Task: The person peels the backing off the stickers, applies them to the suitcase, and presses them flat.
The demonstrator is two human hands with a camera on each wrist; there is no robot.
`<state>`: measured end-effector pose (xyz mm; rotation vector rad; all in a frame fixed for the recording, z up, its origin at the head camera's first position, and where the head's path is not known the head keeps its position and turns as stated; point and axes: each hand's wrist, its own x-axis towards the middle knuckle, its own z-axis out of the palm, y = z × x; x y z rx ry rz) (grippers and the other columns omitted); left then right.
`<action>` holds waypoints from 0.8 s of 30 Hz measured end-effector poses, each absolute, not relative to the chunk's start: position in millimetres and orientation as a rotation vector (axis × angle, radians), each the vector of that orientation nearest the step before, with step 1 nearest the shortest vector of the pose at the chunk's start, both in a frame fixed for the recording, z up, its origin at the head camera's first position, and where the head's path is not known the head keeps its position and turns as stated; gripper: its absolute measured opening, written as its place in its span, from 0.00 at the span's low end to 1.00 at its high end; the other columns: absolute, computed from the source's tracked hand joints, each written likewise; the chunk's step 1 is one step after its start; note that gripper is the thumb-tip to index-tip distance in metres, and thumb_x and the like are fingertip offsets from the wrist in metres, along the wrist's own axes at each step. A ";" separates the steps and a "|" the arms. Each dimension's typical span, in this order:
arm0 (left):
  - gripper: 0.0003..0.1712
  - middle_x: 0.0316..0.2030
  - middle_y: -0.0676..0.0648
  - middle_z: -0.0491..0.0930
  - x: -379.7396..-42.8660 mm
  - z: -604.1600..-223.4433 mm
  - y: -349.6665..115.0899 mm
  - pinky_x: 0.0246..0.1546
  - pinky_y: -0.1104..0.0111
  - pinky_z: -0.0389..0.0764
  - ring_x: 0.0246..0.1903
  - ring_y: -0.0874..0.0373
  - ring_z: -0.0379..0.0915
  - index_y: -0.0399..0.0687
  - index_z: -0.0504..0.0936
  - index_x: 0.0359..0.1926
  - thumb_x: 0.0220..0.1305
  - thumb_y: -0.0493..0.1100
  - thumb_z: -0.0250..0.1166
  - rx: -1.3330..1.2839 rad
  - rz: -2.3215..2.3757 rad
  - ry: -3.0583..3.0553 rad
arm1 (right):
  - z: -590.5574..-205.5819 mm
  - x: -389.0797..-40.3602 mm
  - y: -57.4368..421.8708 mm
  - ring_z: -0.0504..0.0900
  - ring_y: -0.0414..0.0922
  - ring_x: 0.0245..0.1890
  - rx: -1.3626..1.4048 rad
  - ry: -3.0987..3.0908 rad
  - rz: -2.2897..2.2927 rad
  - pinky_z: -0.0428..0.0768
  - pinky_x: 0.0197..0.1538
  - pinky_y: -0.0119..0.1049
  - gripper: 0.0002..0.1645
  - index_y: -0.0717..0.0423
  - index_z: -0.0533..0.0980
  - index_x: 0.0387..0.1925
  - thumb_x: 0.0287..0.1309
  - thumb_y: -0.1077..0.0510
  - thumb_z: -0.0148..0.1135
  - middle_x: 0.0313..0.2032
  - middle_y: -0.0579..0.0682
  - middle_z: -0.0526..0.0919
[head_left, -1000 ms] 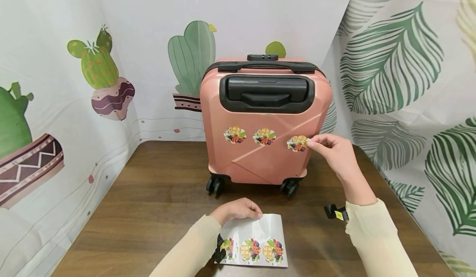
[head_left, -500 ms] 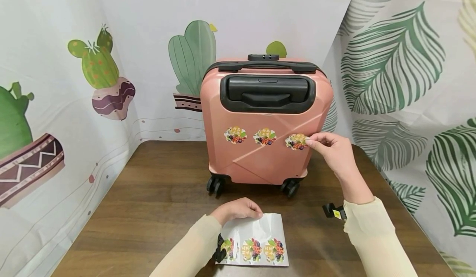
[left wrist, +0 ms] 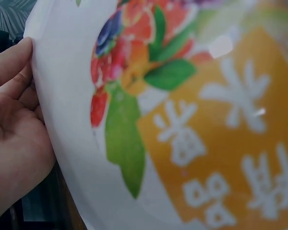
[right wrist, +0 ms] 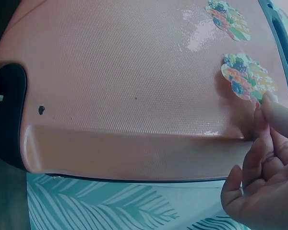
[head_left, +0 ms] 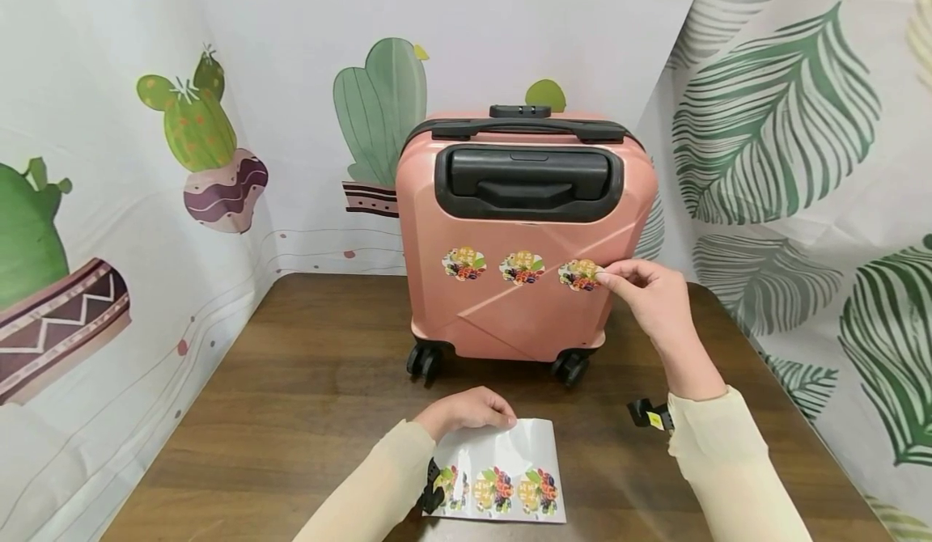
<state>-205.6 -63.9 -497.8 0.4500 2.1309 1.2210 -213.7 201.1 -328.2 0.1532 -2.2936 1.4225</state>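
Observation:
My right hand (head_left: 653, 299) pinches a round fruit sticker (head_left: 577, 274) by its right edge, between thumb and fingers. The sticker is held close over the front of the pink suitcase (head_left: 524, 328); in the right wrist view a shadow falls on the shell beside this sticker (right wrist: 242, 76). Two similar stickers, a left one (head_left: 463, 264) and a middle one (head_left: 521, 268), lie flat on the shell in a row with it. Low on the table, my left hand (head_left: 466, 412) grips the top edge of a white sticker sheet (head_left: 539, 445), whose lower part carries several fruit stickers.
The suitcase stands upright on black wheels (head_left: 425, 362) towards the back of the brown wooden table (head_left: 306, 412). Its black handle recess (head_left: 527, 206) is above the stickers. Cloth backdrops (head_left: 291, 57) with cactus and leaf prints hang behind and at both sides.
My right hand has shifted the pinched sticker slightly left and up, level with the other two. My left hand and the sheet have stayed in place.

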 end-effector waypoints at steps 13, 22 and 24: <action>0.11 0.47 0.41 0.88 -205.5 -498.9 -63.9 0.48 0.72 0.79 0.39 0.66 0.75 0.35 0.88 0.47 0.69 0.37 0.65 0.482 1.219 2.136 | -331.5 -215.1 192.9 0.73 0.26 0.25 0.053 -2.233 1.447 0.72 0.31 0.21 0.15 0.69 0.86 0.38 0.58 0.57 0.75 0.17 0.21 0.76; 0.11 0.47 0.42 0.88 -206.3 -499.2 -63.9 0.46 0.73 0.77 0.38 0.66 0.74 0.35 0.88 0.46 0.69 0.38 0.65 0.462 1.220 2.136 | -333.2 -216.7 189.5 0.74 0.26 0.24 0.038 -2.187 1.440 0.72 0.30 0.21 0.15 0.69 0.86 0.37 0.57 0.58 0.75 0.17 0.19 0.76; 0.11 0.47 0.42 0.88 -206.7 -499.1 -63.8 0.46 0.73 0.77 0.38 0.66 0.74 0.35 0.88 0.46 0.69 0.38 0.65 0.463 1.224 2.131 | -333.9 -216.6 189.1 0.73 0.26 0.23 0.031 -2.177 1.437 0.72 0.29 0.21 0.14 0.68 0.86 0.37 0.57 0.58 0.75 0.17 0.19 0.76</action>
